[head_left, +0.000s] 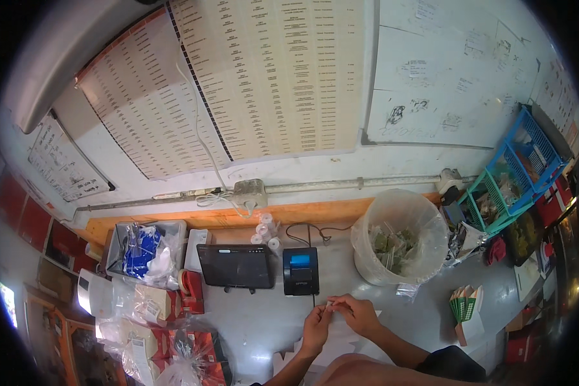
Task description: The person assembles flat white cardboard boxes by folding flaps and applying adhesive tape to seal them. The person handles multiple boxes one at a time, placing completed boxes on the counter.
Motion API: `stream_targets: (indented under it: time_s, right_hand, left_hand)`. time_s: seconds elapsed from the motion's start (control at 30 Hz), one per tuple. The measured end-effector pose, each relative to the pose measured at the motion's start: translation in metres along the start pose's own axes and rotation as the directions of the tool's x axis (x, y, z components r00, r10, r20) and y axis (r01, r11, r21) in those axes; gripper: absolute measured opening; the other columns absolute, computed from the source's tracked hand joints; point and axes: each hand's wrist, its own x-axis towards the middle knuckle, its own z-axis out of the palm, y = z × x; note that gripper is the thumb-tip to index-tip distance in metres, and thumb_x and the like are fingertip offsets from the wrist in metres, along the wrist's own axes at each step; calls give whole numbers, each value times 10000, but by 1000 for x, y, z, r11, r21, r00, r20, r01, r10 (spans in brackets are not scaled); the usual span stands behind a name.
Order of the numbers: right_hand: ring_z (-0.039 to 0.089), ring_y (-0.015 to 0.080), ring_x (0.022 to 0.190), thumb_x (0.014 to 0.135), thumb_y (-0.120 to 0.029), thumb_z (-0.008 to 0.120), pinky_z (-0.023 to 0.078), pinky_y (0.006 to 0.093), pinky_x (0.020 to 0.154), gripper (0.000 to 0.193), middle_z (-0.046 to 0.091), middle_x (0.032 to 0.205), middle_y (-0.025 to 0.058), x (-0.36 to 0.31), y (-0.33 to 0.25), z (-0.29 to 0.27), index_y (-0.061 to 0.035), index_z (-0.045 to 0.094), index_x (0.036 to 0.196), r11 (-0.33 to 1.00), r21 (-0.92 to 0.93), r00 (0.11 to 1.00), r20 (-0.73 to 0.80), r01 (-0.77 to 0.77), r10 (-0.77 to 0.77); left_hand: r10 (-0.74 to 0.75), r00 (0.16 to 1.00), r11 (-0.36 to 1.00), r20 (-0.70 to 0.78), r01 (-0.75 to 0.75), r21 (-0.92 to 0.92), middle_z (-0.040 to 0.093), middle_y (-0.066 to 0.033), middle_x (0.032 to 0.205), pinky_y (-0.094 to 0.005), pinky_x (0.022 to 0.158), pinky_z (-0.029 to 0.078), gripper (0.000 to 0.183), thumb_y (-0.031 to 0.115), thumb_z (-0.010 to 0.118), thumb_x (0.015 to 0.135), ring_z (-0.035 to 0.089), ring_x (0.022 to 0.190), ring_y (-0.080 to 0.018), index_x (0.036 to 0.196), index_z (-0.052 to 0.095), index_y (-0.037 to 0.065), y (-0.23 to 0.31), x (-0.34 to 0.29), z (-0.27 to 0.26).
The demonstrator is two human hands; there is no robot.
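My left hand (315,329) and my right hand (358,316) meet at the fingertips, just in front of a small black printer (300,280) with a blue panel on top. Between the pinched fingers shows a tiny whitish thing (329,305), too small to name. Both hands are closed around it. White paper sheets (338,344) with jagged edges lie on the grey table below my forearms. Left of the printer, a dark tablet (237,266) leans on a stand.
A large translucent tub (365,258) holds green leafy packets. Paper rolls (264,229) stand by the wall. At left are a grey bin (114,260), a red tape dispenser (191,293) and plastic-wrapped packs (145,341). Green-and-white cartons (463,305) and stacked baskets (495,199) occupy the right.
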Motion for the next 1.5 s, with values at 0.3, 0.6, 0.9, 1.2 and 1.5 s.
stream_targets:
  time_s: [0.3,0.6,0.9,1.2,1.5]
  right_hand:
    - [703,199,940,906,-1,654,556,293,791,96,690,1142,196,-9,9,6,32,612,986,989,133,982,-184,69,-44]
    - [659,151,924,917,5,641,536,269,798,108,642,1183,156,-14,18,6,24,594,1012,978,175,968,-241,109,-65]
    - [631,111,904,848,-121,770,514,266,797,396,679,1106,77,-32,21,-35,-16,603,1191,931,122,920,244,-343,307]
    - [599,91,764,898,-185,728,488,243,650,259,663,916,16,-36,-1,6,-34,660,1097,850,439,922,-110,-291,372]
    - [574,161,1086,972,-186,616,442,324,964,377,602,1206,122,-24,-44,55,5,549,1291,473,877,939,-86,-87,333]
  left_hand:
    - [15,1000,999,-4,-15,-28,576,49,839,-191,650,361,140,178,569,1021,461,740,-20,982,594,46,2,8,13]
    - [342,940,939,-15,-342,-27,694,-104,1064,-287,824,504,89,72,644,937,669,920,-183,996,591,29,-1,-6,33]
    - [301,953,920,-29,-282,273,648,-190,1058,-355,865,495,263,1,602,885,650,966,-326,1136,595,78,49,-9,-28]
    - [466,868,789,171,-495,363,516,-156,1080,-349,976,378,305,21,512,955,502,1055,-310,1245,569,97,67,-28,-26]
    - [606,788,664,111,-578,475,519,-149,1139,-355,1009,360,248,27,520,944,482,1132,-300,1191,540,10,144,-81,-14]
